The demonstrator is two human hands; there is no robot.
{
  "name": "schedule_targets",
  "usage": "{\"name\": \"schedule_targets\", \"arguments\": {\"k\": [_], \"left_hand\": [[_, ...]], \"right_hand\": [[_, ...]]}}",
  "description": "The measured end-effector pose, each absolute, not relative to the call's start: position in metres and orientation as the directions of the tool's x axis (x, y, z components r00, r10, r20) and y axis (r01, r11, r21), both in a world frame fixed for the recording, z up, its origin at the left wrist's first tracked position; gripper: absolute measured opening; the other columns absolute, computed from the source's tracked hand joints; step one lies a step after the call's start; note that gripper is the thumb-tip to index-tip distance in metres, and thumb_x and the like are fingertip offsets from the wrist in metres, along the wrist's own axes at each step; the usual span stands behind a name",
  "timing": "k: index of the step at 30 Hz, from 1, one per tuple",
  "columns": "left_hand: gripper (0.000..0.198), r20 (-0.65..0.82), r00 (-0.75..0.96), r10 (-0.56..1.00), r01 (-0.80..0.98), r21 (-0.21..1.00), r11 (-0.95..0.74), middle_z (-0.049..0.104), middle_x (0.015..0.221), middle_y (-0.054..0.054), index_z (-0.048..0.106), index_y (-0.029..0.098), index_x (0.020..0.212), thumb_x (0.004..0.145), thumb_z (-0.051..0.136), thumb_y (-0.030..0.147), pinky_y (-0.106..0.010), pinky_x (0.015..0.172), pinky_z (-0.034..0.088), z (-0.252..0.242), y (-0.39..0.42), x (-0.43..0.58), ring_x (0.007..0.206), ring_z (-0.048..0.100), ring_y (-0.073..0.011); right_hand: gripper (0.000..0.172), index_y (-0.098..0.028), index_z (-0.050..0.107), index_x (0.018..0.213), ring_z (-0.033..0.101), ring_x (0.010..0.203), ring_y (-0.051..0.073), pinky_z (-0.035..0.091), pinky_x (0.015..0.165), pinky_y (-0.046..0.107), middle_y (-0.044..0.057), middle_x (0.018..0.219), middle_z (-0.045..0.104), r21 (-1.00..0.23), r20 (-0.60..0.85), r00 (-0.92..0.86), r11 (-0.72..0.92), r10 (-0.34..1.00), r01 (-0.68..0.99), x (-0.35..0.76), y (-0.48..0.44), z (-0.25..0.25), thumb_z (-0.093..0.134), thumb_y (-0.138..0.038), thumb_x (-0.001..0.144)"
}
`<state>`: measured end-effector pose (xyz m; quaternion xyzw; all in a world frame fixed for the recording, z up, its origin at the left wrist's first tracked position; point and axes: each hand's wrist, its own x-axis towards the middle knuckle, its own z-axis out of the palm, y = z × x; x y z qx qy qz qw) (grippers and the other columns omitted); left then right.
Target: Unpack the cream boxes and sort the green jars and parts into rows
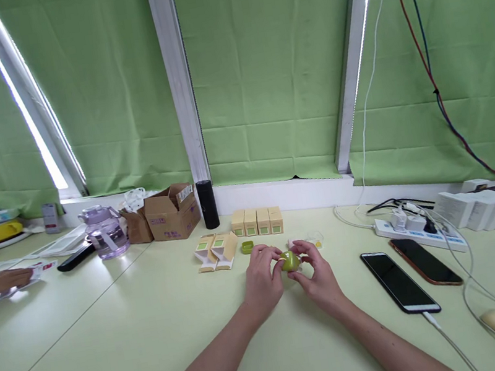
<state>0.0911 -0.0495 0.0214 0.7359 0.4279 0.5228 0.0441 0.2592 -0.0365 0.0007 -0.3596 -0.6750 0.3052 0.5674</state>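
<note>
Between my two hands is a small glossy green rounded object (290, 261), held just above the table; what kind it is I cannot tell. My left hand (262, 278) pinches its left side with thumb and fingers. My right hand (321, 280) has its fingertips closed around the right side, partly covering it. Just beyond my left hand sits a small open green container (247, 247). Past my right hand lies a small clear item with a yellow spot (316, 241), its kind unclear. Two opened small cartons (216, 250) stand to the left of the green container.
Several small tan boxes (257, 222) line up at the back. A black cylinder (207, 204), a cardboard box (172, 213) and a purple jug (105, 232) stand left. Two phones (401, 280) and a power strip (417, 234) lie right. Another person's hand (11, 279) is far left.
</note>
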Motion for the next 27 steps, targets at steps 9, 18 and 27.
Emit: {"name": "schedule_targets", "arguments": {"k": [9, 18, 27], "left_hand": [[0.011, 0.714, 0.049, 0.699, 0.583, 0.548, -0.600, 0.067, 0.105, -0.008, 0.056, 0.024, 0.089, 0.096, 0.050, 0.018, -0.038, 0.086, 0.050, 0.017, -0.048, 0.090, 0.104, 0.060, -0.0248], [0.013, 0.675, -0.136, 0.725, 0.420, 0.702, -0.575, 0.068, 0.105, -0.009, 0.059, 0.022, 0.090, 0.098, 0.054, 0.031, -0.034, 0.081, 0.052, 0.018, -0.042, 0.087, 0.102, 0.064, -0.0232], [0.043, 0.285, -0.444, 0.850, -0.016, 0.945, -0.326, 0.059, 0.076, 0.000, 0.056, 0.021, 0.080, 0.078, 0.070, 0.062, -0.026, 0.055, 0.050, 0.009, -0.016, 0.075, 0.070, 0.059, -0.0160]], "right_hand": [[0.057, -0.029, 0.055, 0.131, 0.064, 0.116, 0.027, 0.052, 0.099, 0.046, 0.006, 0.123, 0.069, -0.834, 0.526, -0.094, 0.535, 0.845, 0.138, 0.260, -0.034, -0.001, 0.075, -0.025, 0.078], [0.055, -0.028, 0.056, 0.129, 0.063, 0.121, 0.028, 0.048, 0.108, 0.050, 0.007, 0.128, 0.067, -0.838, 0.526, -0.081, 0.532, 0.847, 0.120, 0.263, -0.033, 0.001, 0.073, -0.024, 0.077], [0.057, -0.029, 0.056, 0.132, 0.059, 0.126, 0.027, 0.042, 0.117, 0.050, 0.005, 0.133, 0.064, -0.838, 0.525, -0.046, 0.526, 0.850, 0.148, 0.271, -0.028, 0.004, 0.069, -0.021, 0.076]]}}
